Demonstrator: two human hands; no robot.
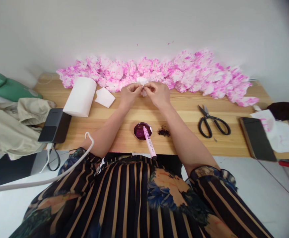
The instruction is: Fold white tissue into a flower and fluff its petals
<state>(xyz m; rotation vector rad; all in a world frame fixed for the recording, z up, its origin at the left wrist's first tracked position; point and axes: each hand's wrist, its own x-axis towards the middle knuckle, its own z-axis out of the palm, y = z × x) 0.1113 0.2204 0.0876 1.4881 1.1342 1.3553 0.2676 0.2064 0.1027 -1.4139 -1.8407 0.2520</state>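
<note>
My left hand [129,95] and my right hand [158,94] meet over the middle of the table, fingertips pinched together on a small piece of white tissue paper [142,80]. Parts of the paper show above and below the fingers; the rest is hidden by them. Just behind lies a long heap of pink-and-white paper flowers [181,71]. Between my forearms sits a small dish of dark purple liquid [138,132], with a pink marker [149,142] leaning on its rim. Beside the dish is a little pile of dark ties or bits [163,131].
A white paper roll [81,96] and folded white sheets [105,97] lie left. Black-handled scissors [210,123] and a phone [258,138] lie right. A power bank [55,125] with cables, beige cloth [15,122] and a green object [9,86] occupy the far left.
</note>
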